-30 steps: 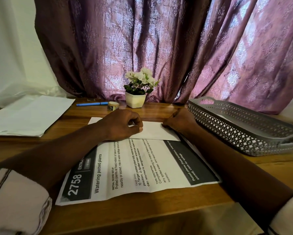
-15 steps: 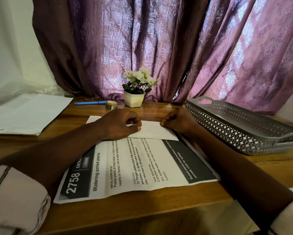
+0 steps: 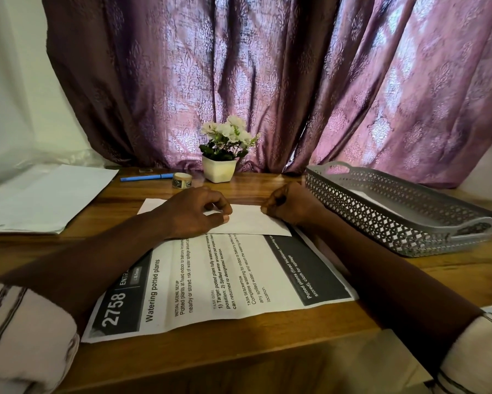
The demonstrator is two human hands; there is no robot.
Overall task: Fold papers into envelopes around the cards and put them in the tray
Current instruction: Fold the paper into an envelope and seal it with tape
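Observation:
A printed paper (image 3: 239,277) lies on the wooden table in front of me, its far part folded toward me as a white flap (image 3: 253,223). My left hand (image 3: 193,211) rests on the flap's left half, fingers curled, thumb and fingertips pressing down. My right hand (image 3: 291,204) sits on the flap's right end by the far fold, curled like a fist with its fingertips on the paper. No card is visible. The grey perforated tray (image 3: 392,223) stands to the right, close beside my right hand, with something white inside.
A stack of blank white sheets (image 3: 45,197) lies at the left. Behind the hands are a blue pen (image 3: 145,177), a small tape roll (image 3: 182,180) and a white pot of flowers (image 3: 219,169). A purple curtain hangs behind the table.
Both hands stay on the folded flap. My right hand has edged slightly to the left along the fold; the paper has not shifted.

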